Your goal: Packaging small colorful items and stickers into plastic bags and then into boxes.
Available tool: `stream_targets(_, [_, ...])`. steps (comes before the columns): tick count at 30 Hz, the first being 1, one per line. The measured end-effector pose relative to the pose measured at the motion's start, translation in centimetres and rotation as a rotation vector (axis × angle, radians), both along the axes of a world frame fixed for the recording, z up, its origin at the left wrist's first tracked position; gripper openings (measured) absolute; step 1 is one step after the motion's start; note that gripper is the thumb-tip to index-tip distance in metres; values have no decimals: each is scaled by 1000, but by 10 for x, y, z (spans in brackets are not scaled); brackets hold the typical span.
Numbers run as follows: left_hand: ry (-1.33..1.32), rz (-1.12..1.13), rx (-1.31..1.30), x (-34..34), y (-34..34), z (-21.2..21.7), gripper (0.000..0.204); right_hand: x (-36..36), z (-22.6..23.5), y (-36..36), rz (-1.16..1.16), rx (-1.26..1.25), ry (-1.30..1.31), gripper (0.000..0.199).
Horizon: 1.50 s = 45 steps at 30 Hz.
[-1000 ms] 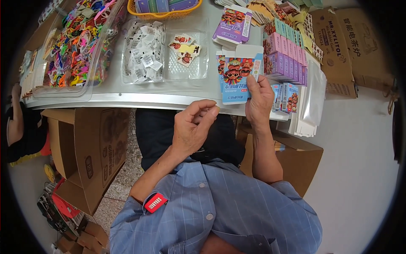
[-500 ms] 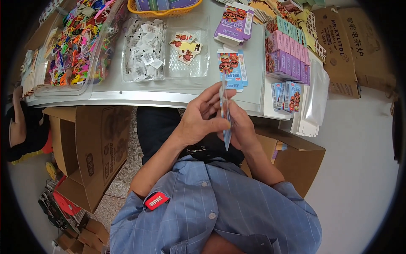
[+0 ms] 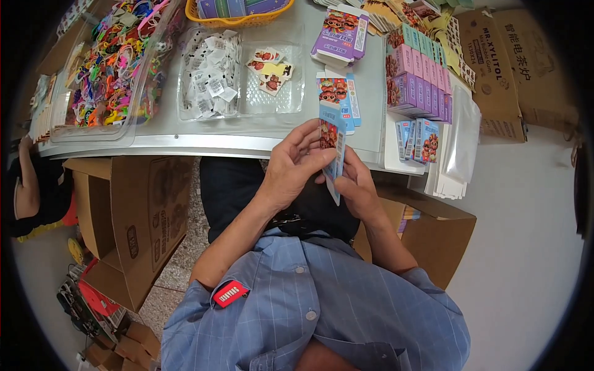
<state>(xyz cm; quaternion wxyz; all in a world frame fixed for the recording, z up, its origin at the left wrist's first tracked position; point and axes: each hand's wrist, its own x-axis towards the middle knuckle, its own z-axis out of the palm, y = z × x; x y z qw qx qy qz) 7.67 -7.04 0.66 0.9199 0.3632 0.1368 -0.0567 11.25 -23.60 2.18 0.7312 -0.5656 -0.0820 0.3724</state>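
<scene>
Over my lap, at the table's front edge, I hold a small blue printed carton [image 3: 330, 133] upright between both hands. Its broad face and a narrow side panel show, with a flap at each end. My left hand [image 3: 291, 167] grips its left side, thumb across the front and fingers behind. My right hand [image 3: 357, 190] pinches the lower right side with the thumb; its other fingers are partly hidden. Just beyond my hands, flat blue cartons [image 3: 334, 89] lie on the table. Behind those is a stack of flat purple cartons [image 3: 338, 37].
At left stands a clear tub of colourful trinkets [image 3: 114, 80]. A clear tray [image 3: 272, 105] holds small white packets and printed cut-outs. Filled purple, pink and green boxes [image 3: 421, 89] stand at right, with several blue boxes [image 3: 426, 141] in front. Brown cardboard boxes [image 3: 145, 216] flank my legs.
The blue carton has turned from nearly edge-on to show its printed face, and its body has opened out somewhat. My right hand has shifted slightly, its thumb now on the carton's lower side.
</scene>
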Motion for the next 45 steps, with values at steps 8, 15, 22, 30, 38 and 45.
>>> stream_targets(8, [-69,-28,155,0,-6,-4,68,1,-9,-5,-21,0,-38,95])
stream_targets(15, [-106,37,35,2,-8,-16,56,5,-7,-10,-34,-26,-39,82])
stream_targets(22, [21,117,92,11,-15,6,27,10,-7,-21,-112,-69,-108,72])
stream_targets(30, [-1,184,540,14,-24,-7,33,21,12,-37,-245,-4,-119,72])
stream_targets(38, [56,248,471,38,-36,-2,48,17,42,-40,-423,-249,-734,100])
stream_targets(45, [248,-53,764,-34,-20,12,67,4,32,-35,-347,-247,-605,105])
